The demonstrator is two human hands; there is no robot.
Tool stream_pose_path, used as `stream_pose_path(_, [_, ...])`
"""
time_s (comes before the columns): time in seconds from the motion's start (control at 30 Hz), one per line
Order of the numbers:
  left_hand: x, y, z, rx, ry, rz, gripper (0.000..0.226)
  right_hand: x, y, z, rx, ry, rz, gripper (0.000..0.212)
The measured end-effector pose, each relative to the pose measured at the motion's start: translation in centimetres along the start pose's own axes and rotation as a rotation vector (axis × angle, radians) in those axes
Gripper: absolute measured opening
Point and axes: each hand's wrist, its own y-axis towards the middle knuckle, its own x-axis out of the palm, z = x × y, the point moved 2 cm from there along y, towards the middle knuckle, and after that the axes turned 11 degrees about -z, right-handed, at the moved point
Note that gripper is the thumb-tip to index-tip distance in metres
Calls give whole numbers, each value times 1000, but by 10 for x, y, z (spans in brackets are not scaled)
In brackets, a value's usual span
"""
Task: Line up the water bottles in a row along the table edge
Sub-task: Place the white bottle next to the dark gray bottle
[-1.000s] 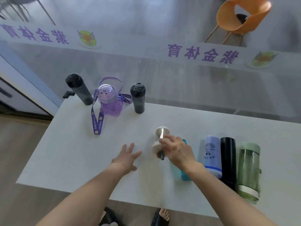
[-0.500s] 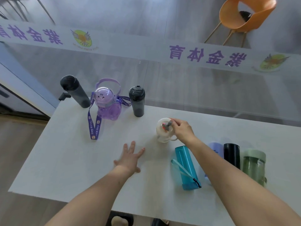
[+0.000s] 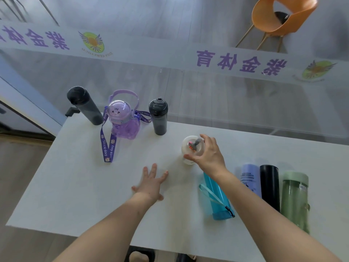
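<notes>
Three bottles in the row, a fourth being stood up

Along the far edge of the white surface (image 3: 56, 186), against the glass wall, three bottles stood upright in a loose row: a dark grey bottle (image 3: 85, 106) at the left, a purple bottle (image 3: 122, 121) with a strap trailing toward the near side, and a black bottle (image 3: 158, 118) to its right. These looked placed, though the gaps between them were uneven.

The right hand (image 3: 207, 154) was closed around the side of a small white bottle (image 3: 190, 148) with a little figure on its lid. It stood upright, to the right of the black bottle and nearer the person than the row, so it seemed to be the fourth on its way there; whether its base was resting on the surface could not be told. The left hand (image 3: 151, 184) lay flat on the surface with fingers spread, holding nothing, well apart from any bottle.

Four more lay on their sides at the right: a blue bottle (image 3: 217, 197), partly crossed by the right forearm, then a lavender bottle (image 3: 249, 178), a tall black flask (image 3: 269, 186) and a green bottle (image 3: 294, 199) side by side. None of them was yet upright or at the edge. By that count, the job stood a little under halfway, with the white bottle to settle and four still to stand and place
</notes>
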Motion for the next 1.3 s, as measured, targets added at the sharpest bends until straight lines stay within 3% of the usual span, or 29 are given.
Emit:
stream_pose_path(0.17, [0, -2, 1, -7, 7, 1, 103, -22, 10, 1, -76, -149, -150, 86])
stream_pose_path(0.27, [-1, -3, 1, -8, 10, 2, 101, -27, 12, -4, -87, -223, -191, 89])
stream_pose_path(0.37, [-6, -2, 2, -42, 29, 50, 94, -22, 8, -7, -47, -299, -125, 103])
stream_pose_path(0.5, [-16, 9, 12, -48, 18, 106, 103, -11, 7, -5, -124, -268, 1, 79])
stream_pose_path(0.83, [-26, 23, 27, -36, -96, 78, 109, -19, 54, 0, -162, -65, 64, 65])
stream_pose_path(1.3, [-26, 23, 28, -27, -138, 66, 108, -23, 95, -8, -172, -25, 120, 68])
